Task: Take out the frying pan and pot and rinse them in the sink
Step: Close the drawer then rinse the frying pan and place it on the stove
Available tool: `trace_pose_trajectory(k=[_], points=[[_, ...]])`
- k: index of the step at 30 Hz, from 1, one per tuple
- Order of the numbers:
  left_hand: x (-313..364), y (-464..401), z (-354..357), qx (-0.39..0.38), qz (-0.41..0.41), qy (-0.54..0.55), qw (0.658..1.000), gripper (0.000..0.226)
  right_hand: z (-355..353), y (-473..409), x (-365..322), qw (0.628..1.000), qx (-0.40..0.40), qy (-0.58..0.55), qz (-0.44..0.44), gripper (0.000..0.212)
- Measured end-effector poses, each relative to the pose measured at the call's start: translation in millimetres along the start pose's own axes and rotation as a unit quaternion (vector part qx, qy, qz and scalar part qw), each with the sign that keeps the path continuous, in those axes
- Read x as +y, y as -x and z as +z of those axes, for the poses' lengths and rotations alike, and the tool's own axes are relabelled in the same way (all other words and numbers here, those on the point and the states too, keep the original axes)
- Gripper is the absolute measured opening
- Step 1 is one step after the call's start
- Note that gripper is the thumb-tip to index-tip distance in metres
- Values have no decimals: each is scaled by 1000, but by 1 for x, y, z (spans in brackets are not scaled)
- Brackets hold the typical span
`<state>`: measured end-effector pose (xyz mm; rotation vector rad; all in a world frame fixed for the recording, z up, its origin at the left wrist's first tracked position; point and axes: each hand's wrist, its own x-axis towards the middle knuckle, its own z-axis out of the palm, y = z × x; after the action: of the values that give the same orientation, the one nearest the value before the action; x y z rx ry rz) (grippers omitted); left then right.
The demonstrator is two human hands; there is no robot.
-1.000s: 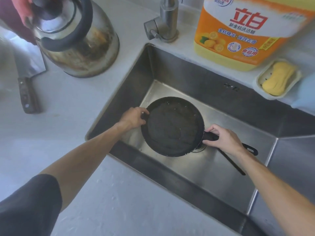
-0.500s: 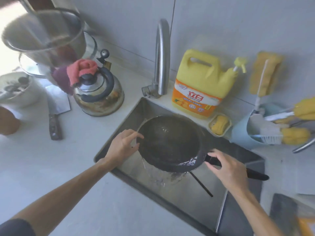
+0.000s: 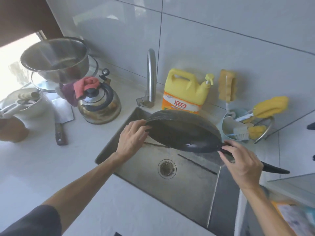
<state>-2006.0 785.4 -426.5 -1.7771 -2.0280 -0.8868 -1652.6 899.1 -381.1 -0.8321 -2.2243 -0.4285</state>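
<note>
You held the frying pan (image 3: pixel 184 132) tilted over the sink (image 3: pixel 196 184), draining: left hand (image 3: pixel 131 138) pinching its rim, right hand (image 3: pixel 242 162) gripping the handle. The pot (image 3: pixel 56 60) awaited rinsing.

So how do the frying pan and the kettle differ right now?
The frying pan is black, flat and held tilted over the sink; the kettle is shiny, rounded metal and stands upright on the counter. The left hand grips the pan's rim and the right hand its handle; no hand touches the kettle, which has a pink cloth over it. Both have dark handles.
</note>
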Motion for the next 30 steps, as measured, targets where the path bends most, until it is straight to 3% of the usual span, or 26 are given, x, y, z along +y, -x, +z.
trace_pose_trajectory(k=[4,7,12,18,25,30], points=[[17,-13,-21,31,32,3,999,23,-18,-5,2,1000,22,9,-4,9],[28,-23,-44,25,41,24,999,37,-37,-12,1,1000,1,-7,9,16],[37,-50,-83,-90,-7,134,987,37,-84,-27,-12,980,-149,-49,127,42],[53,-85,-97,-158,-71,260,950,32,-144,-18,-33,928,-268,-65,249,37],[130,-114,-97,-271,-3,345,899,23,-239,14,-51,874,-256,-46,411,38],[222,-119,-95,-357,100,416,830,25,-329,60,-50,842,-215,-4,494,37]])
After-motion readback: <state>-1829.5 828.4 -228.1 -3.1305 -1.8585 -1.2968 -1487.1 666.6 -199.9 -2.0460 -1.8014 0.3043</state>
